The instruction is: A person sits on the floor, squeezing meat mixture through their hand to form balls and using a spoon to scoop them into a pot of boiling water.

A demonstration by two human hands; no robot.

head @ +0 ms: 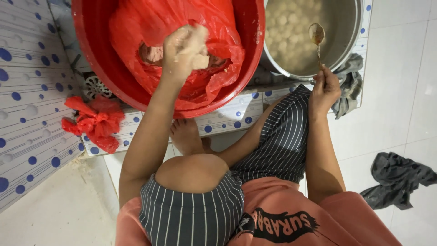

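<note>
Foreground: a bent knee in dark striped shorts. At left, a crumpled red plastic bag lies on the dotted tile ledge. The left hand, its grip closed around a lump of pale paste, hovers over the red-bag-lined red basin. At right, the right hand pinches a spoon by its handle in a narrow grip, bowl raised over the metal pot of pale balls in cloudy water. A dark cloth lies on the floor.
</note>
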